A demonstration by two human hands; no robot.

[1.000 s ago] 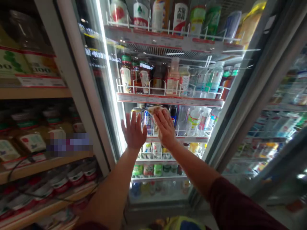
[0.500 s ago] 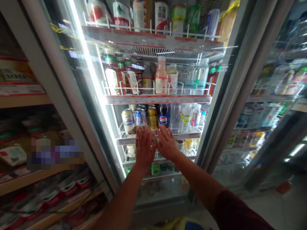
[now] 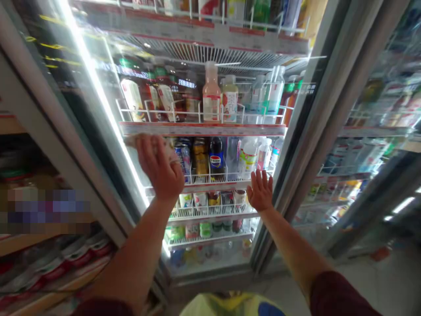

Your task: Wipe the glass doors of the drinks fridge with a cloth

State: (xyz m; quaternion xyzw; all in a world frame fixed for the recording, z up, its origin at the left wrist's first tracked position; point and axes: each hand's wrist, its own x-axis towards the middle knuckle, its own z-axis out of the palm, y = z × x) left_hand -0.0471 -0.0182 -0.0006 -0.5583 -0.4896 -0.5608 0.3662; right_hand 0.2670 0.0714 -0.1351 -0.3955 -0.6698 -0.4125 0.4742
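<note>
A pale, crumpled cloth (image 3: 131, 140) lies under my left hand (image 3: 160, 170), whose fingers press it toward the glass door (image 3: 210, 263) of a drinks fridge near the lit left edge. Parts of the cloth stick out on both sides of the fingers; the rest is hidden and slightly blurred. Lower and to the right, my right hand (image 3: 261, 192) rests flat against the glass with its fingers spread, holding nothing. Behind the glass, a dark cola bottle (image 3: 216, 158) with a blue label stands between the two hands.
Wire shelves (image 3: 204, 128) inside the fridge carry rows of bottles and cans. A bright light strip (image 3: 95, 83) runs down the left side. The grey door frame (image 3: 296, 149) borders the right. Shelves of packaged goods (image 3: 62, 259) stand at left.
My hands have moved apart. The left one has gone up and left with the cloth; the right one has shifted right, to the door's right side. The view has tilted lower.
</note>
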